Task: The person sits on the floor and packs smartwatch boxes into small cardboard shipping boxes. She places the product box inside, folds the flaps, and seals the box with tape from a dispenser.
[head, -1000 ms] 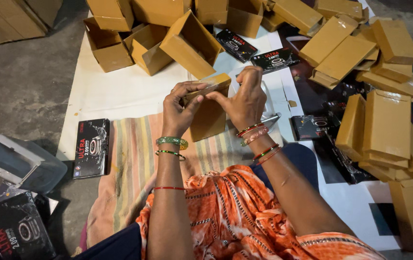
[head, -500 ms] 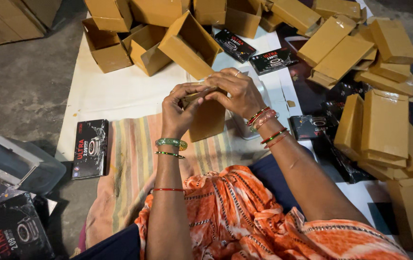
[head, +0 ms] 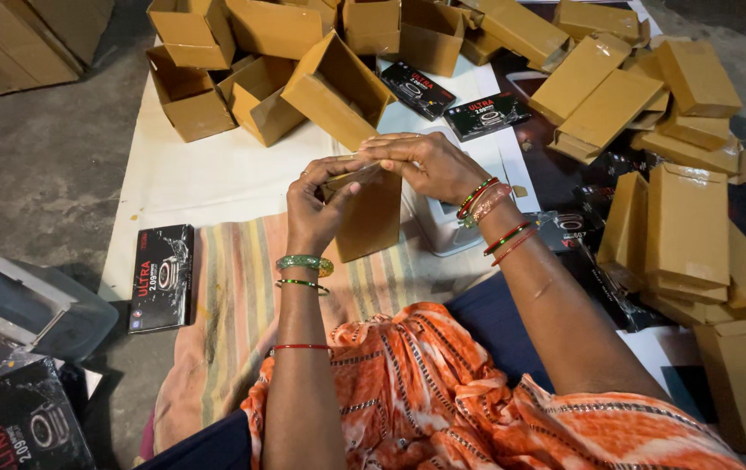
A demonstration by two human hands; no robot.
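I hold a small brown cardboard box (head: 373, 218) upright above a striped cloth (head: 242, 305). My left hand (head: 321, 204) grips its upper left side, fingers curled over the top edge. My right hand (head: 425, 161) lies across the top of the box, fingers pressing the flap down. Bangles ring both wrists. A white plastic piece (head: 443, 231) sits just behind the box, partly hidden by it.
Several open brown boxes (head: 260, 96) lie at the back on a white sheet (head: 216, 174). Closed brown boxes are stacked at the right (head: 686, 226). Black printed cartons lie at the left (head: 162, 278), the lower left (head: 25, 426) and the back (head: 486, 116). A grey plastic tray (head: 33, 305) rests on the concrete floor.
My right hand has swung from the right side of the box over its top, folding the flap down. The left hand kept its grip on the box.
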